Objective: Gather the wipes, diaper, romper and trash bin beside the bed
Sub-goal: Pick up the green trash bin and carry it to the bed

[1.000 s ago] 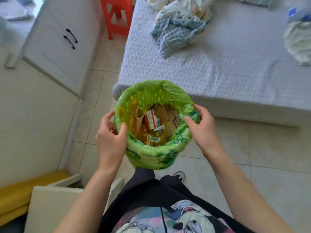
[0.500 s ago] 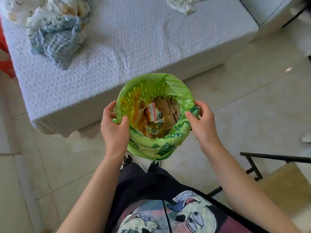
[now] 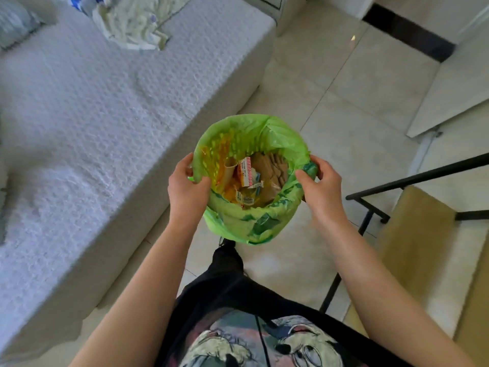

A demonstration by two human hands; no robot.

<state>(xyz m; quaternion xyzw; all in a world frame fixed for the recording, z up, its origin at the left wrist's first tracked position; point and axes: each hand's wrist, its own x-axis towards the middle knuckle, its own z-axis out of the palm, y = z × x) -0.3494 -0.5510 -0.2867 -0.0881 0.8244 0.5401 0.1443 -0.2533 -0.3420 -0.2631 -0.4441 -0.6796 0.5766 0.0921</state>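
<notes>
I hold the trash bin, lined with a green plastic bag and partly filled with wrappers and brown paper, in the air in front of my body. My left hand grips its left rim and my right hand grips its right rim. The bin hangs over the tiled floor just off the corner of the bed. A pale crumpled garment, perhaps the romper, lies at the far end of the bed. A blue and white pack shows beside it at the top edge, blurred.
A black metal-framed chair or stool with a tan seat stands at the right. White furniture sits past the bed's far end. A blue checked cloth lies at the top left of the bed. Tiled floor runs between bed and chair.
My view has swung to the right along the bed. The bin stays held in both hands and is now past the bed's corner, with the chair closer at the right.
</notes>
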